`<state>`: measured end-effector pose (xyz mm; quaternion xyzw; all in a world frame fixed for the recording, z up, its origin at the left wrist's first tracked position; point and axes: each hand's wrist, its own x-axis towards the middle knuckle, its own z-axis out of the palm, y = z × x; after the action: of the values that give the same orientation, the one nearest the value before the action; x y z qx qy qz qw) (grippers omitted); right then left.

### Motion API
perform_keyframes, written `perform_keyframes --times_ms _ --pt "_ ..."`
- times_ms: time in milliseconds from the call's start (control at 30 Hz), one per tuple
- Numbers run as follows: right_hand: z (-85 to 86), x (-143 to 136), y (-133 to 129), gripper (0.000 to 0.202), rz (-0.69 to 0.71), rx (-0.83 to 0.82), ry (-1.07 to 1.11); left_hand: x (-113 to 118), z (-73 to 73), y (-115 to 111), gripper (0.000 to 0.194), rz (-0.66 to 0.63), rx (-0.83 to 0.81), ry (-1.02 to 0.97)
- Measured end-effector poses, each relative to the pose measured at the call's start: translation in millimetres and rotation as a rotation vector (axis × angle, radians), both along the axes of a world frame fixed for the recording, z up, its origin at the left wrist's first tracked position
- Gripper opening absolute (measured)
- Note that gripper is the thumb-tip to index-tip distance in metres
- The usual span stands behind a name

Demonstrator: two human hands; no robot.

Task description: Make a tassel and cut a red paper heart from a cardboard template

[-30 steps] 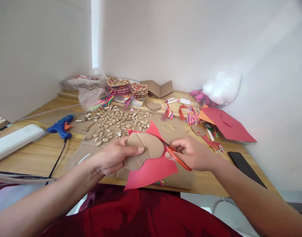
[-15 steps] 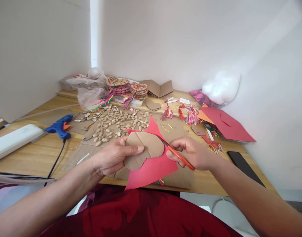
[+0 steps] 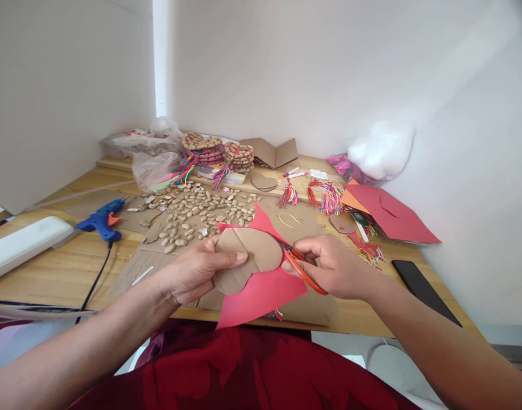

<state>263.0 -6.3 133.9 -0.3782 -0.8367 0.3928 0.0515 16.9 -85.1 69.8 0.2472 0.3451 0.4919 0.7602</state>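
Note:
My left hand (image 3: 207, 267) grips a heart-shaped piece of cardboard (image 3: 252, 256), thumb on top. Under the cardboard lies a sheet of red paper (image 3: 265, 296), which sticks out above and below it. With my right hand (image 3: 329, 265) I hold orange-handled scissors (image 3: 306, 272), fingers in the loops. Their blades meet the red paper at the right edge of the cardboard heart and are partly hidden there.
Peanut shells (image 3: 201, 210) cover the cardboard mat beyond my hands. A blue glue gun (image 3: 102, 221) and white power strip (image 3: 30, 245) are at left. A phone (image 3: 423, 290), red envelope-like paper (image 3: 393, 210) and colourful tassels (image 3: 331, 199) lie at right. Peanut-covered pieces (image 3: 203, 149) stand stacked behind.
The scissors' handles have spread apart as my right hand opened them slightly. The cardboard and red paper have stayed nearly in place in my left hand.

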Motion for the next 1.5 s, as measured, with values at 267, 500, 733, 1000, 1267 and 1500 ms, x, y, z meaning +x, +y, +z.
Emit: perform_keyframes --times_ms 267,500,733,1000,1267,1500 --pt "3.0 2.9 3.6 0.049 0.036 -0.012 -0.034 -0.1 4.4 0.7 0.022 -0.036 0.017 0.033" --pt "5.3 1.4 6.3 0.043 0.076 -0.091 -0.074 -2.4 4.3 0.0 0.014 -0.086 0.063 0.100" --pt "5.0 5.5 10.5 0.044 0.100 -0.106 -0.077 -5.1 1.5 0.4 0.014 -0.115 0.097 0.125" --pt "9.3 -0.5 7.2 0.043 0.079 -0.132 -0.085 -5.2 0.7 -0.2 0.029 -0.138 0.095 0.192" --pt "6.6 2.9 11.0 0.041 0.102 -0.121 -0.077 -4.5 4.3 0.5 0.040 -0.142 0.087 0.204" --pt "8.7 -1.7 10.0 0.045 0.111 -0.105 -0.109 -1.4 8.1 1.7 0.035 -0.179 0.102 0.248"
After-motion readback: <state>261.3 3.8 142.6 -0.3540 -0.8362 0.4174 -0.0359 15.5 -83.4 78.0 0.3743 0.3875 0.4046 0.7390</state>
